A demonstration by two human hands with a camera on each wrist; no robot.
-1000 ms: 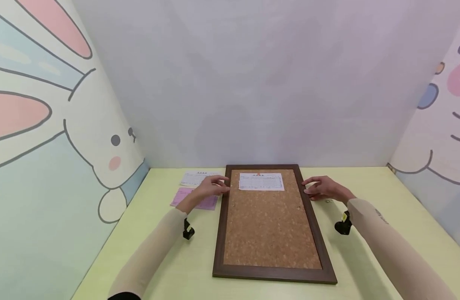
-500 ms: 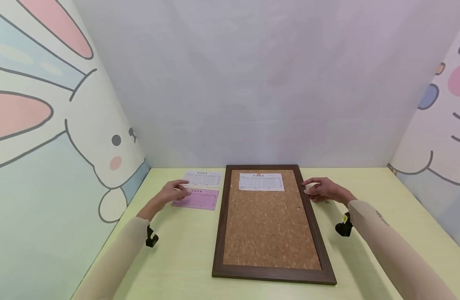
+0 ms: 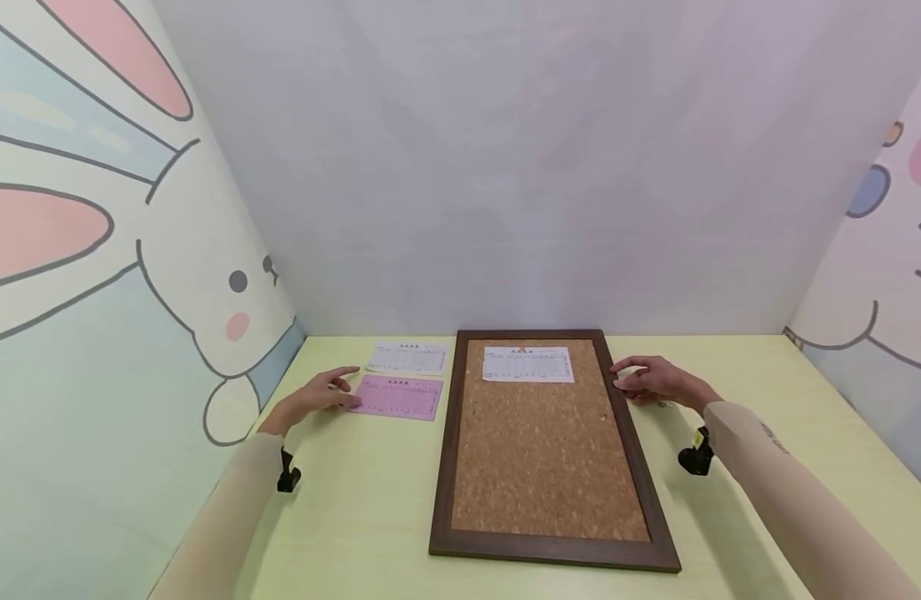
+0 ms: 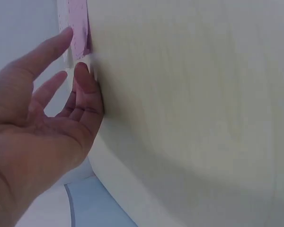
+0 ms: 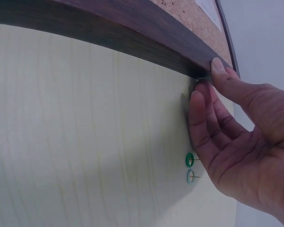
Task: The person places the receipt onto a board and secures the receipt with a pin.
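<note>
the left hand (image 3: 313, 397), fingers loosely spread, touches a pink rectangular paper slip (image 3: 397, 397) at its nine o'clock (ten o'clock from the brown-framed cork board (image 3: 550, 454)); the right hand (image 3: 658, 380) grips that board's two-o'clock edge.

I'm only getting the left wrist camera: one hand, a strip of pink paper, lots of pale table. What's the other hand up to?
Observer: The right hand is touching the right side of a framed cork board.
Visitor: Oh! Is anything on that board?
Observer: Yes, a white printed sheet, near its far end.
Visitor: Any little bits lying around?
Observer: Two pins, one green and one paler, beside the right hand.
</note>
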